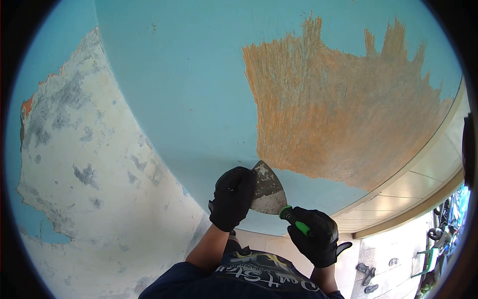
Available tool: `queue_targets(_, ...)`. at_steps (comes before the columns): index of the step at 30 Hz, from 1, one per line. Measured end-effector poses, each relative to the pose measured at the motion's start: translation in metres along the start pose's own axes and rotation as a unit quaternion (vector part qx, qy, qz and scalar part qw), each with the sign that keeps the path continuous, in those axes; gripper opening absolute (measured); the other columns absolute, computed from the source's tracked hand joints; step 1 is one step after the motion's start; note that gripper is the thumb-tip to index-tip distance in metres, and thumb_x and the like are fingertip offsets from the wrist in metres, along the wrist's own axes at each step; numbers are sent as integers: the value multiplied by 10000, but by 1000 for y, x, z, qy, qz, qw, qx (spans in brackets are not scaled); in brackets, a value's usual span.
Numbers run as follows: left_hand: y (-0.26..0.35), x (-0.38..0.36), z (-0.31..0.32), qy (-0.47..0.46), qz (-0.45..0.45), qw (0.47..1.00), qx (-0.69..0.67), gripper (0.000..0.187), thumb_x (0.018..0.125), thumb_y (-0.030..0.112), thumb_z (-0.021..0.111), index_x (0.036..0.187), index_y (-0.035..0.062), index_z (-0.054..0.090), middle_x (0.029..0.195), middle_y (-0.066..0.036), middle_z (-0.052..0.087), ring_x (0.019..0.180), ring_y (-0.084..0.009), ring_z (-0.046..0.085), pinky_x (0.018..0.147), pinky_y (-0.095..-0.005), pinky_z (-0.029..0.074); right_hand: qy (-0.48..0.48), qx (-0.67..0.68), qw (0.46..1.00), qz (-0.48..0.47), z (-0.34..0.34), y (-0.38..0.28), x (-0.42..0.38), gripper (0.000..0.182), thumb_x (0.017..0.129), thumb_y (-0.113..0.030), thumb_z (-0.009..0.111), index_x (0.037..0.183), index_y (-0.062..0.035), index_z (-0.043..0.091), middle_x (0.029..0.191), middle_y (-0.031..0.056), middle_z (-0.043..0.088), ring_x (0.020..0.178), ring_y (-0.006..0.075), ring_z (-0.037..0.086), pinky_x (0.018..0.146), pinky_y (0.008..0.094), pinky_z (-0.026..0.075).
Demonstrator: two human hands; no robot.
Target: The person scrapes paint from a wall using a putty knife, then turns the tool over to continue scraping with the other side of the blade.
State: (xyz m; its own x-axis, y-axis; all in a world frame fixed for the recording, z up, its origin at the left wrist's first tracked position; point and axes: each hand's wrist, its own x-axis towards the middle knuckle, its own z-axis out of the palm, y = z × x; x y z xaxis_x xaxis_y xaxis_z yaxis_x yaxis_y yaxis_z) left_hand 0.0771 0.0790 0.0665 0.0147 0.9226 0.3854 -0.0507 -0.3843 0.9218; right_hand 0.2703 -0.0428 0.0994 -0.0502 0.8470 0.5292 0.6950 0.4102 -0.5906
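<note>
A scraper with a wide, stained metal blade (269, 192) and a green and black handle (301, 227) is in front of a blue wall (199, 99). My right hand (314, 236), in a black glove, is wrapped round the handle. On the other side, my left hand (233, 197), gloved in black too, has its fingers pressed together against the blade's left edge. The blade's upper end lies at the lower left corner of a rough orange-brown patch (328, 104) where the blue paint is gone. Whether the blade touches the wall is unclear.
On the left, another wall shows a large white and grey patch (99, 174) with ragged edges. Pale tiles (428, 184) run along the right. At the lower right are sandals (366, 271), a green stool (427, 261) and parked motorbikes (440, 234).
</note>
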Motion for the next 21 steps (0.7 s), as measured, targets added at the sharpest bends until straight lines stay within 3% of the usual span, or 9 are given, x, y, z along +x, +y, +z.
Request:
queue_targets(2, -2, 4, 0, 18, 28, 999, 0, 113, 969, 57, 636, 872, -2, 638, 750, -8, 607, 701, -77, 553, 649, -272, 467, -7, 5, 1000, 11, 4, 1, 4, 397, 737, -53, 823, 1114, -67, 699, 983, 113, 752, 827, 301, 725, 703, 388, 585)
queue_targets(5, 17, 22, -1, 75, -5, 997, -10, 165, 977, 77, 614, 824, 18, 622, 729, -5, 586, 658, -83, 504, 631, -288, 437, 74, 20, 996, -46, 18, 3, 15, 417, 741, -49, 821, 1136, -51, 688, 986, 136, 742, 835, 313, 721, 720, 387, 577)
queue_targets(6, 31, 29, -1, 66, 56, 996, -20, 191, 983, 85, 596, 805, 18, 613, 714, -5, 583, 647, -83, 487, 625, -294, 427, 73, 20, 996, -44, 17, -4, 15, 417, 741, -49, 821, 1136, -51, 688, 986, 136, 742, 835, 313, 721, 720, 387, 577)
queue_targets(9, 35, 29, -9, 34, 67, 997, -6, 188, 981, 84, 604, 808, 13, 608, 704, -3, 582, 642, -81, 488, 614, -295, 427, 59, 20, 998, -22, 6, -11, 14, 478, 656, -12, 837, 1109, -40, 687, 1014, 138, 742, 874, 306, 721, 762, 395, 571)
queue_targets(11, 32, 11, -8, 17, 0, 999, -34, 176, 980, 84, 615, 821, 7, 605, 692, -7, 574, 639, -84, 498, 605, -293, 428, 37, 10, 999, -27, 1, -3, 3, 478, 652, -13, 837, 1105, -41, 687, 1010, 140, 743, 869, 305, 724, 756, 395, 574)
queue_targets(15, -3, -5, -8, -26, -26, 999, -10, 160, 985, 68, 607, 838, 4, 607, 704, -16, 573, 653, -81, 520, 617, -286, 446, 0, 35, 999, 20, 4, 9, -13, 420, 708, -75, 846, 1104, -46, 706, 996, 132, 749, 861, 308, 731, 742, 385, 587)
queue_targets(19, 2, -6, -6, -29, -12, 999, 5, 175, 1003, 66, 550, 839, 7, 564, 729, 8, 521, 685, -65, 476, 620, -275, 412, 10, 21, 1000, 18, 6, 5, -12, 443, 658, 9, 833, 1072, -41, 681, 994, 148, 747, 854, 304, 742, 737, 387, 593)
queue_targets(21, 2, -3, -4, -11, 1, 999, 30, 188, 1004, 66, 543, 825, 7, 551, 723, 5, 522, 676, -73, 466, 617, -289, 410, 16, 32, 999, 21, 6, 5, -11, 414, 690, -27, 833, 1081, -46, 698, 991, 141, 749, 860, 305, 738, 739, 384, 590)
